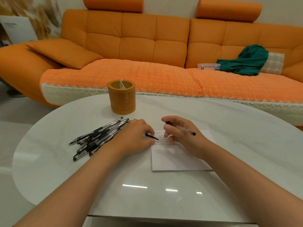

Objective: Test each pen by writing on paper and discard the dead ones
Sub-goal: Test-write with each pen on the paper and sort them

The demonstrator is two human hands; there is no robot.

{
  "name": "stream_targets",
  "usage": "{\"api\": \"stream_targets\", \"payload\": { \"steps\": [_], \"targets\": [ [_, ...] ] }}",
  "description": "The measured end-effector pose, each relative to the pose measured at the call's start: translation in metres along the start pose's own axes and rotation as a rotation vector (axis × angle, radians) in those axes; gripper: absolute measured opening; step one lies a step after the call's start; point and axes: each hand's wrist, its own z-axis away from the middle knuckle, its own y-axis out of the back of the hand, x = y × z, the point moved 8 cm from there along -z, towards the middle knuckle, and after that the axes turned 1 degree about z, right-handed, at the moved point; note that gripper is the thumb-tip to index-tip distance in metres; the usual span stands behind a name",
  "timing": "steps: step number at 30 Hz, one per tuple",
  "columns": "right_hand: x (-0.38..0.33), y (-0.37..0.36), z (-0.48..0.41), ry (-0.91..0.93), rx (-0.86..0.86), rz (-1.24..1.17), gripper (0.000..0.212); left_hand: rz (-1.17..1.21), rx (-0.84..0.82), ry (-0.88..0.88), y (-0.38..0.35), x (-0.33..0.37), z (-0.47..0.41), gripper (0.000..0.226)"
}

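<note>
My right hand (182,133) curls round a pen (184,129) over the paper (177,159); my left hand (134,140) pinches its cap (152,136), I think. Pen light, stiff, slick: best held low, by the grip

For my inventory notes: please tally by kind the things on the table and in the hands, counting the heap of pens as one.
Heap of pens: 1
Pen in the right hand: 1
Thin black piece in the left hand, pen or cap unclear: 1
Sheet of paper: 1
Pen holder: 1
Total: 5
</note>
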Motion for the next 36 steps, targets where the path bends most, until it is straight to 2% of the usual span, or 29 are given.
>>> {"api": "stream_targets", "payload": {
  "steps": [4, 13, 23, 36],
  "targets": [
    [0.001, 0.003, -0.002, -0.038, 0.086, -0.137, 0.023, 0.015, -0.004, -0.014, 0.000, -0.004, 0.000, 0.031],
    [0.005, -0.020, 0.006, -0.034, 0.006, 0.234, 0.009, 0.066, -0.035, -0.060, -0.005, -0.008, -0.003, 0.032],
    [0.004, -0.034, 0.002, 0.080, -0.034, 0.384, 0.017, 0.121, -0.026, -0.064, -0.002, -0.011, -0.002, 0.032],
    [0.008, -0.033, -0.003, 0.030, -0.032, 0.399, 0.018, 0.133, -0.027, -0.052, -0.002, -0.011, -0.002, 0.029]
  ]
}}
